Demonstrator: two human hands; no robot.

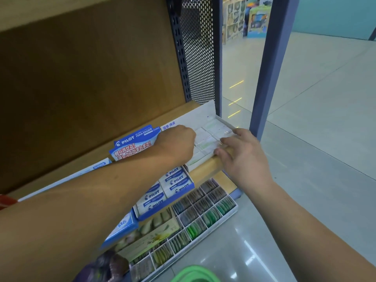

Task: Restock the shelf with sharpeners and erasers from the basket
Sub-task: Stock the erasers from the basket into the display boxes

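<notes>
A white display box of clear-wrapped white erasers sits at the right end of the wooden shelf. My left hand reaches into the box's left part, knuckles up and fingers curled under; whatever it may hold is hidden. My right hand rests straight fingers against the box's front rim and right corner. A green basket rim shows at the bottom edge.
A blue Pilot foam eraser box stands left of the white box, under my left forearm. Below, a divided tray holds coloured items. A perforated metal panel and a blue post bound the shelf on the right.
</notes>
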